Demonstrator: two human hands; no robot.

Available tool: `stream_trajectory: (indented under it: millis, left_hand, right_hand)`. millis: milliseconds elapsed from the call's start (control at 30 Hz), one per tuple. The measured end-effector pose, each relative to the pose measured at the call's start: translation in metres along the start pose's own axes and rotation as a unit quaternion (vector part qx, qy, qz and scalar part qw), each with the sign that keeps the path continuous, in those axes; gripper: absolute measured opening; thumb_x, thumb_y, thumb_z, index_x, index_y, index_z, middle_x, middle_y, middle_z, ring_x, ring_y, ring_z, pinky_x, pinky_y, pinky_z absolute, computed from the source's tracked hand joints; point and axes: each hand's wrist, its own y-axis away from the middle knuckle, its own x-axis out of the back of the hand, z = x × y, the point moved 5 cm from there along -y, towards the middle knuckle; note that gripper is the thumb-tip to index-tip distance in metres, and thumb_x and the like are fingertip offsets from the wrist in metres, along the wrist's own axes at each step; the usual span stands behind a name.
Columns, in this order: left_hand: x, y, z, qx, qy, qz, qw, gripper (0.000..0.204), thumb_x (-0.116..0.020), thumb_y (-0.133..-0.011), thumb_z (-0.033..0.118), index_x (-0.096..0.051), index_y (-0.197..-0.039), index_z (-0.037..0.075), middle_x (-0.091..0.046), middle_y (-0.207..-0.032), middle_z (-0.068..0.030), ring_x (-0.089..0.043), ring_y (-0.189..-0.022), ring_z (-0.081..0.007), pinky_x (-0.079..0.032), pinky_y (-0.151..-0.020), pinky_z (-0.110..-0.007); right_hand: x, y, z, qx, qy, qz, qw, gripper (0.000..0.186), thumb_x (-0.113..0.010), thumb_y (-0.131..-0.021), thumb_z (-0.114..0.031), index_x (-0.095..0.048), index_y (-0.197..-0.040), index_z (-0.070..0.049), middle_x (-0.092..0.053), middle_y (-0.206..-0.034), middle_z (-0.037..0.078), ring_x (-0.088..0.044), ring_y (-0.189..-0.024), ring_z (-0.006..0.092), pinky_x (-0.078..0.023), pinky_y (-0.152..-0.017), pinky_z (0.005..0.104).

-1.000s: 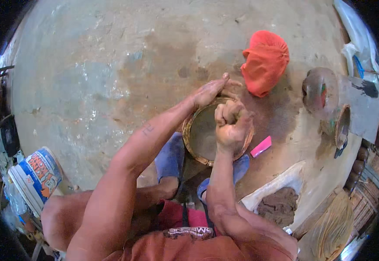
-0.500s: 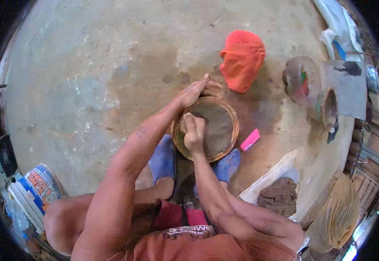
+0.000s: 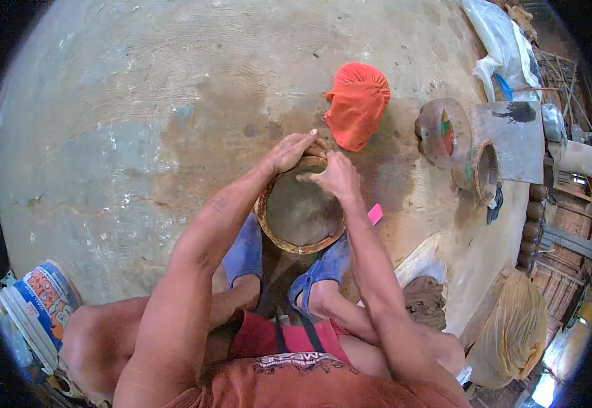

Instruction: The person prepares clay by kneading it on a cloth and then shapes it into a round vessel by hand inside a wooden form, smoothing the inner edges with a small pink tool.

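A round ring mould (image 3: 266,214) with a rusty-brown rim holds smooth grey-brown material (image 3: 299,214) between my feet. My left hand (image 3: 294,151) lies along its far rim, touching the outside, with fingers extended and slightly bent. My right hand (image 3: 335,177) is at the back-right rim, beside the left one; its thumb reaches over the inside, apart from the fingers. Beyond them sits a bundle in orange cloth (image 3: 357,105). A bright pink flat piece (image 3: 374,214) lies just right of the mould, partly behind my right forearm.
Weathered earthen vessels (image 3: 445,129) and a flat grey sheet (image 3: 517,129) are at the right. A dark clay lump (image 3: 424,302) lies on a white sheet near my right knee, beside a yellowish bag (image 3: 507,326). A white-and-blue bucket (image 3: 38,306) stands at the left.
My right hand has gone from a fist pressed inside the mould up to the back-right rim, its fingers loosened. My left hand remains at the far rim. The view has shifted slightly.
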Motion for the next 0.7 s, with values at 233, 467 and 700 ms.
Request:
stream_trajectory:
  millis: [233, 467, 700]
  left_hand:
    - [0.011, -0.002, -0.017, -0.003, -0.047, 0.028, 0.999, 0.062, -0.041, -0.114, 0.049, -0.074, -0.114, -0.003, -0.078, -0.107, -0.0113, -0.072, -0.102, -0.019, -0.054, -0.097, -0.037]
    - [0.012, -0.015, -0.005, -0.006, -0.159, 0.047, 0.986, 0.056, -0.05, -0.112, 0.047, -0.076, -0.114, -0.003, -0.077, -0.106, -0.0077, -0.068, -0.099, -0.0144, -0.054, -0.096, -0.035]
    - [0.013, 0.001, 0.0, -0.05, -0.213, 0.059, 0.974, 0.047, -0.056, -0.107, 0.043, -0.076, -0.11, 0.0, -0.079, -0.096, -0.0116, -0.071, -0.09, -0.0171, -0.056, -0.086, -0.038]
  right_hand:
    - [-0.02, -0.017, -0.001, -0.055, 0.022, -0.022, 0.998, 0.065, -0.091, -0.078, -0.034, -0.063, -0.13, -0.006, -0.064, -0.133, 0.017, -0.062, -0.127, 0.0377, -0.052, -0.099, 0.0595]
    - [0.004, -0.027, 0.004, -0.111, -0.018, -0.065, 0.992, 0.109, -0.096, -0.059, -0.059, -0.056, -0.147, -0.009, -0.056, -0.149, 0.02, -0.053, -0.14, 0.0406, -0.045, -0.11, 0.065]
    - [-0.014, 0.021, 0.02, -0.168, -0.081, 0.007, 0.982, 0.085, -0.089, -0.07, -0.066, -0.064, -0.136, -0.018, -0.059, -0.136, 0.014, -0.051, -0.137, 0.0377, -0.046, -0.106, 0.0618]
